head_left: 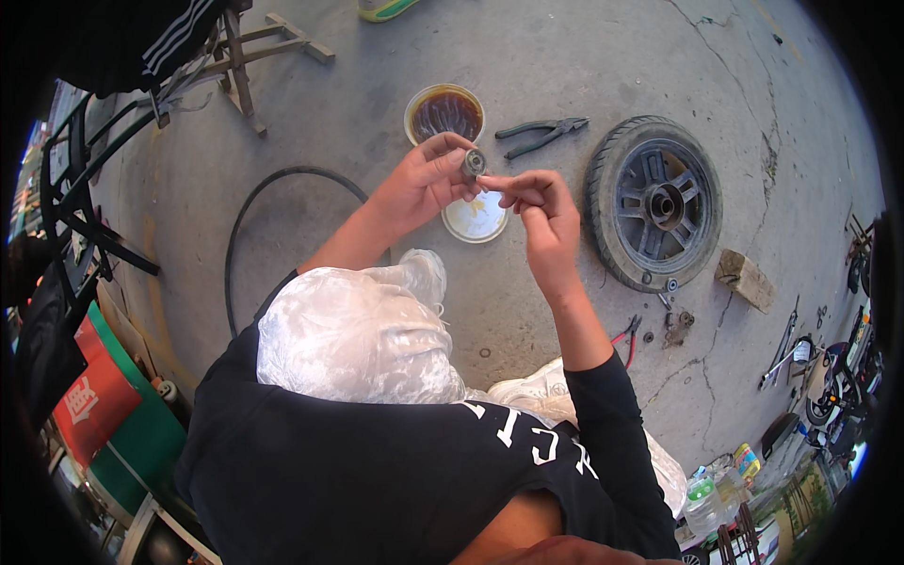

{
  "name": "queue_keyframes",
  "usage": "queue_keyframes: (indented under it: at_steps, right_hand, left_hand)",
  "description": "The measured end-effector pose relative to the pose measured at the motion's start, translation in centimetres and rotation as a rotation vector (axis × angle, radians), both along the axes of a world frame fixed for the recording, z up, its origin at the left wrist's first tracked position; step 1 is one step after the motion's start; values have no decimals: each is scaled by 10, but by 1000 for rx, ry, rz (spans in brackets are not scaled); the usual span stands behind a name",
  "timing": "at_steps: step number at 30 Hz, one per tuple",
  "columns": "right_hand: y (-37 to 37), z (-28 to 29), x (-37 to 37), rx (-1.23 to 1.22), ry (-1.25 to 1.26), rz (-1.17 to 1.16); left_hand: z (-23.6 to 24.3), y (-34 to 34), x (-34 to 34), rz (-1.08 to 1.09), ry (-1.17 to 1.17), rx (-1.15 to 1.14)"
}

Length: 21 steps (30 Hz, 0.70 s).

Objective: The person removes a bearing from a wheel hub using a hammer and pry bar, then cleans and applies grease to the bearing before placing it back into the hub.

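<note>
My left hand (424, 184) holds a small, dark, greasy wheel bearing (475, 164) between thumb and fingers, its round face turned up. The index finger of my right hand (544, 209) reaches out to the bearing's lower edge and touches it or nearly does. The other fingers of that hand are loosely curled, and no object shows in them. Just beyond my hands stands a round tub (444, 113) of brown grease. Beneath them on the floor is its round white lid (475, 218), smeared with yellowish grease.
Slip-joint pliers (541, 135) lie beyond my right hand. To the right are a tyred wheel (654, 204), another bearing (671, 284), a wooden block (745, 280) and red-handled pliers (628, 339). A black tyre or hose loop (233, 254) lies left, near a wooden stand (237, 66).
</note>
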State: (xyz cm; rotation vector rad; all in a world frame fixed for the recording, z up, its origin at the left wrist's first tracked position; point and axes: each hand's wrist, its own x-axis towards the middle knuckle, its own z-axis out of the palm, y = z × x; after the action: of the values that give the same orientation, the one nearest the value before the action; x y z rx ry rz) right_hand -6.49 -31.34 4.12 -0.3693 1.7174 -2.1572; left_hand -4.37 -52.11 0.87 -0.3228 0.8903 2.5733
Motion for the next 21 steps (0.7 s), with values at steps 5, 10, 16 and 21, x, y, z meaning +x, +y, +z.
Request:
queue_keyframes:
  at_steps: [5,10,16,21]
  right_hand:
    - [-2,2,-10,-312,-450,-46]
    - [-4,-2,-4,-163,-210,-9]
    - [-6,-8,4,44,38,-8]
    - [-5,-14,-2,221,449,-30]
  left_hand:
    - [-4,-3,0,-209,-83,361]
    - [-7,8,8,-222,-201,499]
    - [-7,10,7,-189,-234,584]
    - [-12,7,9,-198,-230,644]
